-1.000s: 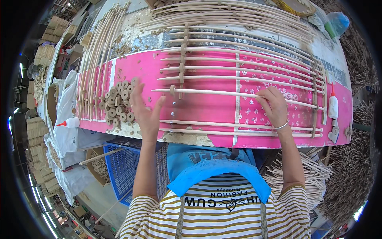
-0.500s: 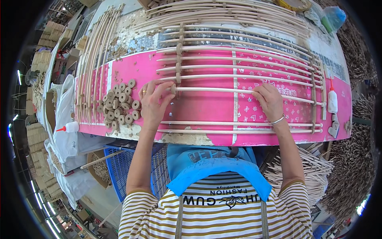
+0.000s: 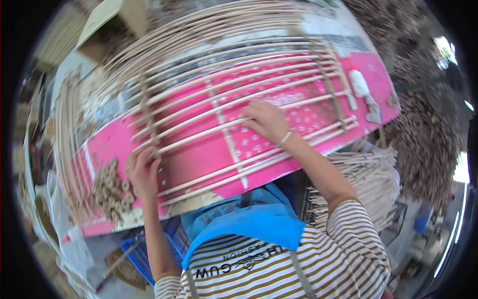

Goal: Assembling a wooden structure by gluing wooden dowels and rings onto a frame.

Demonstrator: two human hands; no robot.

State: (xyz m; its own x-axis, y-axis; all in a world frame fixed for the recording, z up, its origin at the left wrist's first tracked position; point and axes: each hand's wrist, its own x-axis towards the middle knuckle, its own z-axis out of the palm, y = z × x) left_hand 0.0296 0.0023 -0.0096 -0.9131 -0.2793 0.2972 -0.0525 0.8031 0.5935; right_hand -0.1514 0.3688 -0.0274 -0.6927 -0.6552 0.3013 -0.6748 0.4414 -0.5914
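My left hand [image 3: 143, 173] pinches a small wooden ring at the left end of a pale wooden rod [image 3: 199, 133], beside a column of stacked rings [image 3: 148, 107]; blur softens its fingertips. Farther right along that rod, my right hand [image 3: 269, 121] has its fingers closed around it. Beyond this rod, several parallel rods pass through the ring column on the left and a second ring column [image 3: 326, 82] on the right. Two separate rods [image 3: 254, 160] lie nearer to me.
A heap of wooden rings [image 3: 112, 192] lies left of my left hand. Rods stand along the far left, with more stacked at the back. A white glue bottle [image 3: 358, 83] lies at the right, and a pile of sticks [image 3: 363, 182] sits below the pink table's [image 3: 199, 162] front edge.
The view has turned, so the table now slants up to the right. My left hand still holds the rod's left end, with the ring now against the ring column; the right hand stays on the rod.
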